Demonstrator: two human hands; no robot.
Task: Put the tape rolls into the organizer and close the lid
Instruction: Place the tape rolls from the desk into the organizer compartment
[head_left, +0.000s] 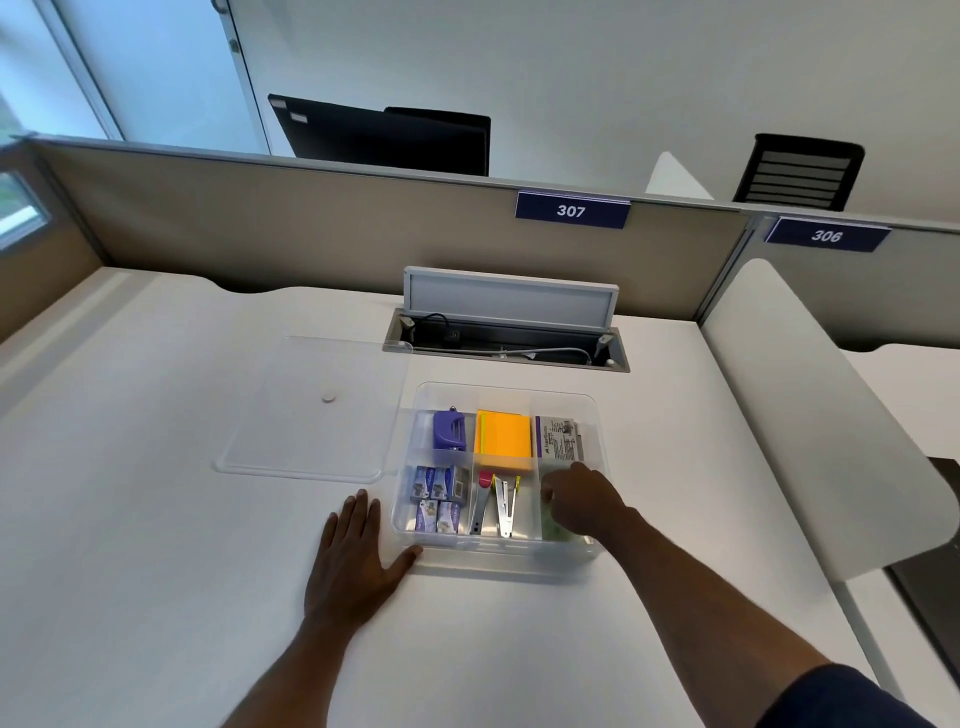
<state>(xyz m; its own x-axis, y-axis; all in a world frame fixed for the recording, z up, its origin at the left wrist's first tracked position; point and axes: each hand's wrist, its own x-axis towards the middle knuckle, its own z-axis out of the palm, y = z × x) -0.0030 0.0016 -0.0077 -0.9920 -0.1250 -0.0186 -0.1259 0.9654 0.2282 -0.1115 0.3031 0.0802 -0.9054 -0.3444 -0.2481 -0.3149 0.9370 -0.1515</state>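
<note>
A clear plastic organizer (410, 512) with several compartments sits on the white desk. My right hand (582, 501) reaches into its near right compartment, fingers curled down over a pale green thing (558, 532) that is mostly hidden; I cannot tell whether it is a tape roll or whether the fingers grip it. My left hand (358, 556) lies flat on the desk, thumb touching the organizer's near left corner. The clear lid (317, 410) lies flat on the desk to the organizer's left.
Other compartments hold a purple hole punch (449, 428), an orange sticky-note pad (503, 440), small staple boxes (439, 499), staple removers (493, 506) and a printed packet (558, 439). An open cable hatch (506, 338) lies behind. A divider panel (311, 218) bounds the desk.
</note>
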